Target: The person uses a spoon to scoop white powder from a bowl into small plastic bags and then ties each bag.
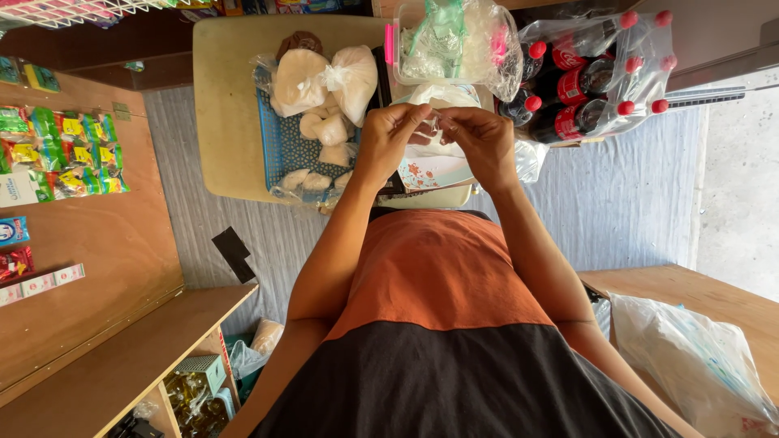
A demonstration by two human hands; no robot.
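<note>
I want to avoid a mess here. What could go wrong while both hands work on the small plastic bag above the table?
1. The left hand and right hand pinch only the top of the small plastic bag; it might slip or tear and spill.
2. The filled white bags are heaped in the blue basket close by; a bump might topple them.
</note>
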